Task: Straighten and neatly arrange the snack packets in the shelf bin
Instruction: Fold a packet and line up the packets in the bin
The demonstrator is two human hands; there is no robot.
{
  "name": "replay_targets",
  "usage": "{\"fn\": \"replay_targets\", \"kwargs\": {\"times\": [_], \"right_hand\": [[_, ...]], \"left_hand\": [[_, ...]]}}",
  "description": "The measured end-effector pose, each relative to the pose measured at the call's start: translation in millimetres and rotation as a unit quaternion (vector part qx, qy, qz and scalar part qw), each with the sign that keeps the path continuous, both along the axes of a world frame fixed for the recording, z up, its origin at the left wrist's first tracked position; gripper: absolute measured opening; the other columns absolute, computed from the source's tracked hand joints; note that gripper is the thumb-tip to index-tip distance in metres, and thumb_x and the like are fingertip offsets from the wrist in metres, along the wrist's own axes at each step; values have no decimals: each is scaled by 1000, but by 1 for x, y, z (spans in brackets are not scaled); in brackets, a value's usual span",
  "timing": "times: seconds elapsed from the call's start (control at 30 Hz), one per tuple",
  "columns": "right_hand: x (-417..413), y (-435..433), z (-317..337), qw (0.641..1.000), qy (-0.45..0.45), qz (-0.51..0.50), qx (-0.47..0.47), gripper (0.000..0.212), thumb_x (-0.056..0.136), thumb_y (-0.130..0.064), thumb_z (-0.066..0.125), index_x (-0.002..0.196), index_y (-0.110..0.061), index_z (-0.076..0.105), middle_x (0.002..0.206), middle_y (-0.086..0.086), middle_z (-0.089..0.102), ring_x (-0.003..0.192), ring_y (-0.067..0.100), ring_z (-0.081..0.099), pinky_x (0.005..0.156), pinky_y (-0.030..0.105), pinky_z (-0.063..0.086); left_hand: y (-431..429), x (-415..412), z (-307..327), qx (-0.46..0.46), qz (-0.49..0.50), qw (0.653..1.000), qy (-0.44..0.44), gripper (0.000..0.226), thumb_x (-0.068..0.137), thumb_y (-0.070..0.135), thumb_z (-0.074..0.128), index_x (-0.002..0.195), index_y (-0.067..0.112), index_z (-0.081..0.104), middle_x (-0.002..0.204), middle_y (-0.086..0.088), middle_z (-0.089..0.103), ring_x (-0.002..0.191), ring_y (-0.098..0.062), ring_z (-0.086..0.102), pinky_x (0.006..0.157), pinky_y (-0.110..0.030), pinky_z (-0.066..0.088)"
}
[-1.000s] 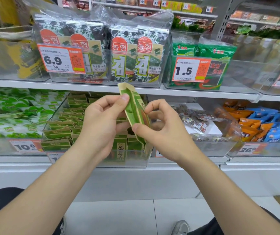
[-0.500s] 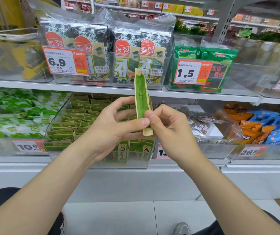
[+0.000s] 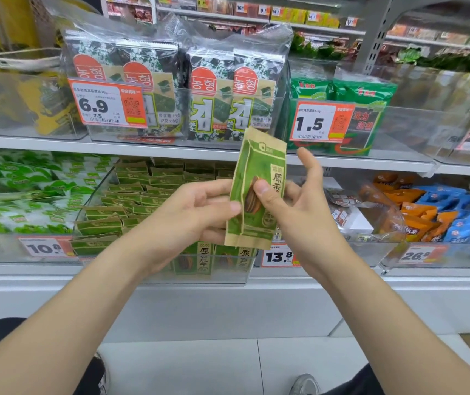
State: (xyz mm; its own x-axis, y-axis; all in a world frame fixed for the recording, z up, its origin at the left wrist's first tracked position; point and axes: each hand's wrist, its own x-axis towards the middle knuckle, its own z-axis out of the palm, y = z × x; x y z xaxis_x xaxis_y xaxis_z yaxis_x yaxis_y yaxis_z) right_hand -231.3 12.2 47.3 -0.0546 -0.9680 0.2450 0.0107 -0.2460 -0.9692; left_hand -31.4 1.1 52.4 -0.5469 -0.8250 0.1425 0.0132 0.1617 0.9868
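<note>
A green and tan snack packet (image 3: 256, 166) stands upright in front of the lower shelf, its printed face toward me. My right hand (image 3: 293, 203) pinches it, thumb on the front, index finger stretched up behind. My left hand (image 3: 196, 209) holds the packet's left edge with thumb and fingers. Behind and below is the clear shelf bin (image 3: 171, 275), filled with several rows of the same green packets (image 3: 131, 201) standing on edge, some leaning.
Left of the bin lies a bin of bright green packs (image 3: 23, 195); to the right are bins with brown, orange and blue snacks (image 3: 427, 212). The upper shelf holds seaweed packs (image 3: 177, 89) behind price tags. A grey shoe (image 3: 305, 384) rests on the tiled floor.
The packet has turned from edge-on to face me flat. My right thumb has moved onto its front and the right index finger has straightened. Both hands stay in front of the bin.
</note>
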Motion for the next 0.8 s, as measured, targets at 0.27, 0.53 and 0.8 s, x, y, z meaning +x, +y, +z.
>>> {"fn": "replay_targets", "kwargs": {"times": [0.27,0.53,0.8], "right_hand": [[-9,-7,7,999,4,-28,-29,67,95,-11,79,146,-32,41,109,6,80,99,21,78,81,39,64],[-31,-14,12,968,84,-145,-188,48,94,-9,80,113,-19,38,92,12,76,85,25,76,74,43,62],[-26,-38,-3,969,153,-67,-182,48,92,-17,81,107,-24,36,81,10,68,75,30,67,70,54,54]], "left_hand": [[0,-6,-2,-66,25,994,-88,38,113,4,43,139,21,64,119,0,79,103,-26,77,77,-31,58],[-18,3,-16,-227,266,914,-208,16,105,27,63,108,30,79,98,17,77,96,0,71,92,-37,60],[-13,0,-22,-251,99,804,-531,18,98,56,64,111,50,76,118,15,51,117,-16,44,106,-51,35]]}}
